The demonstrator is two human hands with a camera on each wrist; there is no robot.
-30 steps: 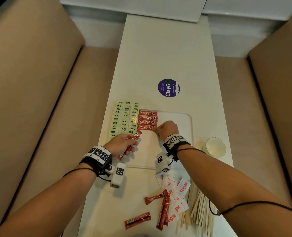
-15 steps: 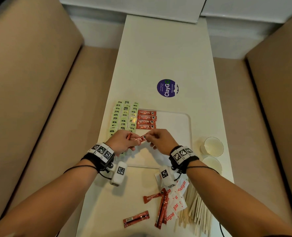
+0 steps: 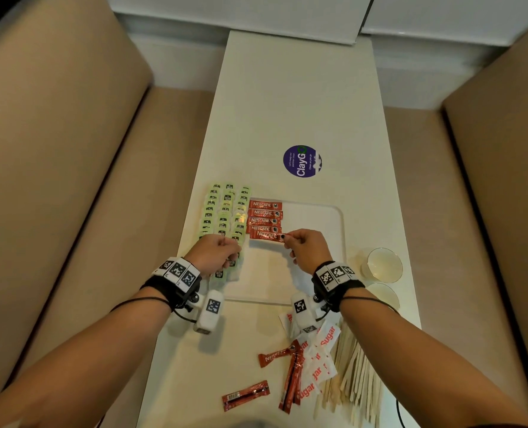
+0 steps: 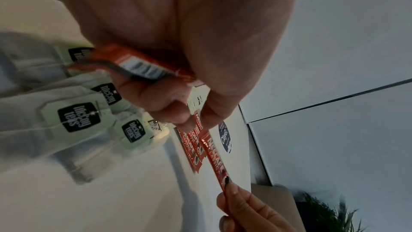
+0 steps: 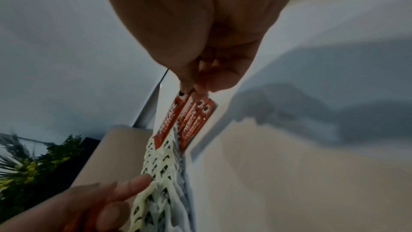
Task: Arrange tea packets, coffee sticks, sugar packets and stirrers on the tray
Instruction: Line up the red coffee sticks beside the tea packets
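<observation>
Green tea packets (image 3: 225, 211) lie in rows at the left edge of the white tray (image 3: 318, 217). Beside them, red coffee sticks (image 3: 264, 216) form a stacked row on the tray. My right hand (image 3: 287, 237) pinches the right end of one more coffee stick (image 3: 268, 235) and holds it just below that row. In the right wrist view my fingertips (image 5: 194, 87) nip this stick (image 5: 169, 121). My left hand (image 3: 216, 254) hovers over the nearest tea packets, fingers curled round spare coffee sticks (image 4: 138, 64).
Loose coffee sticks (image 3: 290, 375) and one apart (image 3: 245, 395) lie on the table (image 3: 287, 103) in front of the tray. Sugar packets (image 3: 318, 359) and wooden stirrers (image 3: 355, 375) are piled at the near right. Two glass cups (image 3: 383, 264) stand right of the tray. Padded benches flank the table.
My right hand took a coffee stick from the left hand and carried it up to the row on the tray. The left hand drew back over the tea packets.
</observation>
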